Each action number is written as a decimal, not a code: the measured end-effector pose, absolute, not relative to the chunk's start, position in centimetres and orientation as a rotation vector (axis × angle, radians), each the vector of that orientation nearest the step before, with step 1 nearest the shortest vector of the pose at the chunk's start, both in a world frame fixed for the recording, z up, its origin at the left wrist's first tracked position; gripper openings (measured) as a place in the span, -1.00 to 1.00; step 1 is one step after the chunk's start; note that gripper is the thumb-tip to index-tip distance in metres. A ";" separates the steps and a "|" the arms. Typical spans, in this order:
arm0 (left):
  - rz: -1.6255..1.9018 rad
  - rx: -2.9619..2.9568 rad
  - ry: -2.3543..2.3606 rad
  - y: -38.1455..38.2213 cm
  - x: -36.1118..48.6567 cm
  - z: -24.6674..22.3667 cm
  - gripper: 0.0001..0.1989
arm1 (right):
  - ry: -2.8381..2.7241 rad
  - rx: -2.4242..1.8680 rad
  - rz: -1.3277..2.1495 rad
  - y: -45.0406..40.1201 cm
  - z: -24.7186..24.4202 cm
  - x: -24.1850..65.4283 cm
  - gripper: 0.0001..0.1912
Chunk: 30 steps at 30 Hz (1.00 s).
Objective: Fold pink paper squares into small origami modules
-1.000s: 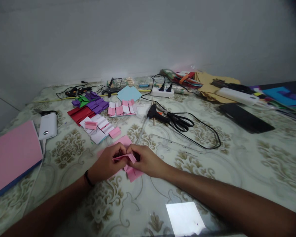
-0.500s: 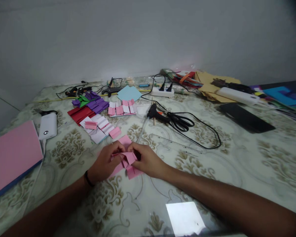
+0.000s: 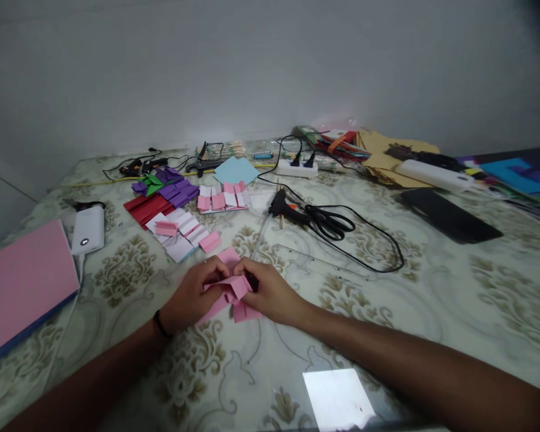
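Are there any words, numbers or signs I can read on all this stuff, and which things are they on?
None can be read.
White power bank: a light mark on its round dark spot, too blurred to read.
Clear strip: tiny dark marks, too faint to read.
Small blue tube: too small to tell if it has print.
Folded pink paper in the left hand and right hand: no writing shows.

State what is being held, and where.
A folded pink paper piece, pinched near its left end by the left hand, its right by the right hand.
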State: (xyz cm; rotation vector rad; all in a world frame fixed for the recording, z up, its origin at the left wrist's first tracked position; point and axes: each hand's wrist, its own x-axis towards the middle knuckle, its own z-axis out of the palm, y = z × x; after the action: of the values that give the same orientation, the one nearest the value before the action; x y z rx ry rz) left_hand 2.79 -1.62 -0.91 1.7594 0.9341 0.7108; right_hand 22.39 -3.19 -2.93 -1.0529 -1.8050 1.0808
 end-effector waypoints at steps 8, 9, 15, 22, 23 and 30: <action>0.713 1.719 0.965 -1.3 2.8 -1.5 -0.90 | -1.785 -1.041 1.056 -3.2 -3.0 22.4 -0.86; 0.717 1.719 0.966 -1.3 2.8 -1.6 -0.90 | -1.782 -1.040 1.054 -3.2 -3.0 22.4 -0.87; 0.736 1.768 0.974 -1.5 2.9 -1.6 -0.91 | -1.801 -1.032 1.054 -3.2 -2.9 22.4 -0.89; 0.727 1.835 1.033 -1.7 3.2 -1.3 -0.92 | -1.807 -1.040 1.053 -3.2 -2.9 22.4 -0.84; 0.726 1.849 1.037 -1.7 3.2 -1.3 -0.92 | -1.806 -1.040 1.053 -3.2 -2.9 22.4 -0.83; 0.711 1.875 1.052 -1.8 3.2 -1.3 -0.92 | -1.813 -1.044 1.048 -3.2 -2.9 22.4 -0.83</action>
State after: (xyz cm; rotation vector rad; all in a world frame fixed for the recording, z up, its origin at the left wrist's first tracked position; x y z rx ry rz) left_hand 3.18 -1.83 -1.28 1.8753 1.0524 0.7107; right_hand 22.39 -3.18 -2.88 -1.0441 -1.8131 1.0483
